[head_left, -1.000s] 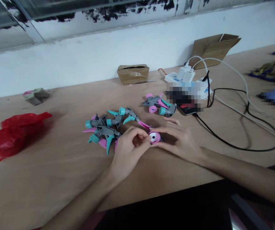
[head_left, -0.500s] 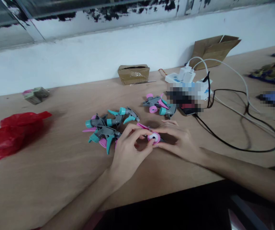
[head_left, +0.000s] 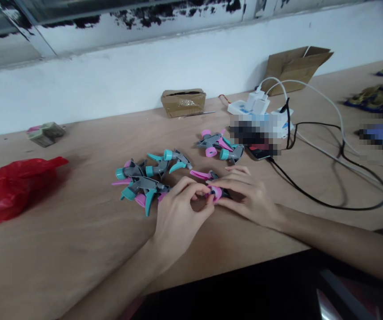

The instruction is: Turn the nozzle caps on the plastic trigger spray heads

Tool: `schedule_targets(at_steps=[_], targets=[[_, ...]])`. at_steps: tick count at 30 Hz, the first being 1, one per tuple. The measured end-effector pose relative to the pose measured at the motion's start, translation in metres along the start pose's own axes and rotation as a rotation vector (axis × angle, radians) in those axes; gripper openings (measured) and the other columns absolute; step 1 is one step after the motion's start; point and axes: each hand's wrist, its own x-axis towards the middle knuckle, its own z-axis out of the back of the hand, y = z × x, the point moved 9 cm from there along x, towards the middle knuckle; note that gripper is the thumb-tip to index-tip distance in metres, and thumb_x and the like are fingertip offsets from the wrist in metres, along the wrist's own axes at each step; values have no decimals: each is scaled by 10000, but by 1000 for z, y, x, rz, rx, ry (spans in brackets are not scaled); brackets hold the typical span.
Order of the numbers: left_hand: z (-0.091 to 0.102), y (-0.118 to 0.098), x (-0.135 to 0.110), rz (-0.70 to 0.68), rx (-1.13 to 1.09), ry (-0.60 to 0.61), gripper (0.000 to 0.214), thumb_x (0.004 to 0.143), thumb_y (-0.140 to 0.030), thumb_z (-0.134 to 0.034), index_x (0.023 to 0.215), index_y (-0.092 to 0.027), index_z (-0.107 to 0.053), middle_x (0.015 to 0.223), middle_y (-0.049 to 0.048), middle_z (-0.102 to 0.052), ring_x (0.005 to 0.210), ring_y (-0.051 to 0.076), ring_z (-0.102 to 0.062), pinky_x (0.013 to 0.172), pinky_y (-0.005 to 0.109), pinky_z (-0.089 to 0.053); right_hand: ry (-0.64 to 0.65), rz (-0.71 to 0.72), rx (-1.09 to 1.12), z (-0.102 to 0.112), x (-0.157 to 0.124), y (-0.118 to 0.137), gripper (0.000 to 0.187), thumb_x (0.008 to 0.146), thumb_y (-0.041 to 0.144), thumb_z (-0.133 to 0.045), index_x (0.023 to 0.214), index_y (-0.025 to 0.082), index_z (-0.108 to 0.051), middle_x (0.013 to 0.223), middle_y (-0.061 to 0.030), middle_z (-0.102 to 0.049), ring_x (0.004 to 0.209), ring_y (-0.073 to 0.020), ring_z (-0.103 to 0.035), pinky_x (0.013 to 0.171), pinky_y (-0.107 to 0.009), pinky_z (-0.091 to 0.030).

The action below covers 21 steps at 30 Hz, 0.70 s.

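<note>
My right hand grips a grey spray-trigger head with a pink cap and a pink lever, just above the wooden table. My left hand pinches at the mouth of that pink cap with thumb and forefinger; whatever lies between the fingertips is hidden. Just left of my hands lies a pile of several grey spray heads with teal and pink parts. A smaller group of finished-looking spray heads lies farther back.
A red plastic bag lies at the left. A power strip with chargers, white and black cables, a phone, two cardboard boxes and a small grey-green block sit toward the wall.
The white insert seen in the pink cap earlier is now covered by my left fingertips. My left fingers have closed in on the cap. The view shifted slightly.
</note>
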Motion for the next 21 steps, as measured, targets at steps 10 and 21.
schedule_targets(at_steps=[10,21], targets=[[-6,-7,1,-121,-60,78,90,805,-131,-553,854,-188,-602,890,8,-567,707,94,-559,625,209,-479,15,-10,8,-4,0,-2,230,770,320,-634,964,198,-618,829,-12,-664,800,-144,-588,927,-388,-387],[6,-10,-4,-251,-96,-25,57,835,-155,-541,842,-177,-593,823,8,-567,701,97,-560,589,209,-470,28,-26,-60,-6,4,-3,232,791,306,-611,999,206,-588,855,-11,-668,796,-140,-603,945,-372,-353]])
